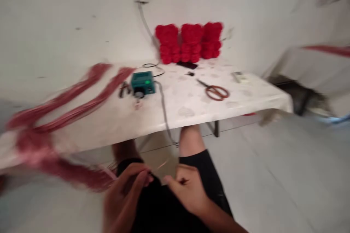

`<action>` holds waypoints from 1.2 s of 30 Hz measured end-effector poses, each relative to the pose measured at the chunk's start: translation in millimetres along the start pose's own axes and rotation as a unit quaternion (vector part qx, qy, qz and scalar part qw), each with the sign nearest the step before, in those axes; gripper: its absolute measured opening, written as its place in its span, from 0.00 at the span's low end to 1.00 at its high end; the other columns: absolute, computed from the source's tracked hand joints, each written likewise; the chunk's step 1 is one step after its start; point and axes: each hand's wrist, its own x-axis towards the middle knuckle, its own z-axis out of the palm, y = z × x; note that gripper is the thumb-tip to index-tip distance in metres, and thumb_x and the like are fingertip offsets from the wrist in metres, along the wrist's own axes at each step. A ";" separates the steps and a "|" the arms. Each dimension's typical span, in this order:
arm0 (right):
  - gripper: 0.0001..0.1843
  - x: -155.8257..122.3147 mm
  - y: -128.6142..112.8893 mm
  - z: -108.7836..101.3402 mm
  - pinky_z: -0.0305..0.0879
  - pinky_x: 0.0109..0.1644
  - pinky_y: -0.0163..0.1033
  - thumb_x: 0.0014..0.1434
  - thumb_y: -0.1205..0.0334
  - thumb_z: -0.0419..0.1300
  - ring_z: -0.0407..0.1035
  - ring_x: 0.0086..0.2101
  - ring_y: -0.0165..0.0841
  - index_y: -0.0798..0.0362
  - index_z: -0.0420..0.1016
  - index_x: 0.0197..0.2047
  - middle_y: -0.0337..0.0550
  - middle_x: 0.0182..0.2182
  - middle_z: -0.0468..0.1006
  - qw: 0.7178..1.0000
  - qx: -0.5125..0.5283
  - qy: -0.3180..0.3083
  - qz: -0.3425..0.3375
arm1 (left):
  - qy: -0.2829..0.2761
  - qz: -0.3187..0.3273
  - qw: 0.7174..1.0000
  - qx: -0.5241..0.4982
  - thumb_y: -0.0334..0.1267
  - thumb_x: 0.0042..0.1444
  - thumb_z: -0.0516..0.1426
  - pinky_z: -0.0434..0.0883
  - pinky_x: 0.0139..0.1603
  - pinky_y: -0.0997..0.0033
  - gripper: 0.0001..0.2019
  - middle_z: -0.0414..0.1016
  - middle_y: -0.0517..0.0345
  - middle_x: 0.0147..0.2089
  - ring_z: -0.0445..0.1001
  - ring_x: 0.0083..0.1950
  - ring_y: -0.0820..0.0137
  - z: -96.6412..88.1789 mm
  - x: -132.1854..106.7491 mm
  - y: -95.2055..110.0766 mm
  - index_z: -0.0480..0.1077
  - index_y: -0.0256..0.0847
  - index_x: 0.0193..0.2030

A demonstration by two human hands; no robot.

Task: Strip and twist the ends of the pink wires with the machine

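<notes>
Over my lap, my left hand (133, 185) is closed in a pinch, thumb against fingertips. My right hand (187, 189) is closed beside it, fingers curled and thumb pointing toward the left hand. A thin pinkish strand (163, 164) shows in the gap between the two hands and seems to be held by both; its ends are blurred. Left of my left hand, a long bundle of pinkish-red strands (76, 173) hangs off the table's edge. More of these strands lie on the tabletop in two long bundles (82, 111).
On the white-covered table (180, 96) stand a green box-shaped device (143, 82) with a cord, dark pliers (124, 89), brown-handled scissors (216, 91), a dark phone (187, 65) and a pale remote-like object (240, 77). Three red bear figures (191, 43) stand against the wall.
</notes>
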 end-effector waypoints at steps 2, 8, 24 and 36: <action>0.29 -0.1 4.3 -1.1 0.48 0.25 0.35 0.64 0.57 0.62 0.51 0.21 0.24 0.52 0.49 0.20 0.31 0.18 0.54 0.999 0.024 0.013 -0.024 | -0.002 -0.038 0.999 -0.001 0.43 0.63 0.61 0.72 0.31 0.76 0.08 0.76 0.61 0.29 0.73 0.29 0.73 -11.6 -3.5 -9.0 0.76 0.41 0.38; 0.16 13.1 -16.2 -27.1 0.57 0.30 0.35 0.67 0.65 0.57 0.60 0.26 0.27 0.52 0.65 0.26 0.35 0.24 0.63 0.996 0.036 -0.025 -0.081 | -0.017 -0.098 0.991 -0.087 0.42 0.66 0.58 0.67 0.27 0.76 0.08 0.74 0.61 0.30 0.69 0.26 0.76 -5.0 -8.7 -26.2 0.75 0.41 0.39; 0.12 53.8 -44.6 -19.3 0.65 0.31 0.35 0.69 0.65 0.56 0.69 0.28 0.26 0.48 0.80 0.50 0.36 0.32 0.77 0.942 -0.095 -0.235 -0.220 | -0.130 -0.145 0.973 -0.124 0.44 0.68 0.56 0.62 0.23 0.78 0.12 0.65 0.64 0.22 0.63 0.23 0.77 -14.7 -13.8 -36.4 0.73 0.41 0.35; 0.10 71.4 -36.6 -46.0 0.71 0.50 0.46 0.68 0.63 0.58 0.72 0.42 0.35 0.48 0.78 0.49 0.42 0.41 0.75 0.955 -0.045 -0.223 -0.190 | -0.123 -0.157 0.932 -0.303 0.41 0.65 0.59 0.55 0.21 0.77 0.10 0.70 0.60 0.32 0.63 0.20 0.81 -18.8 -7.2 -29.0 0.72 0.40 0.34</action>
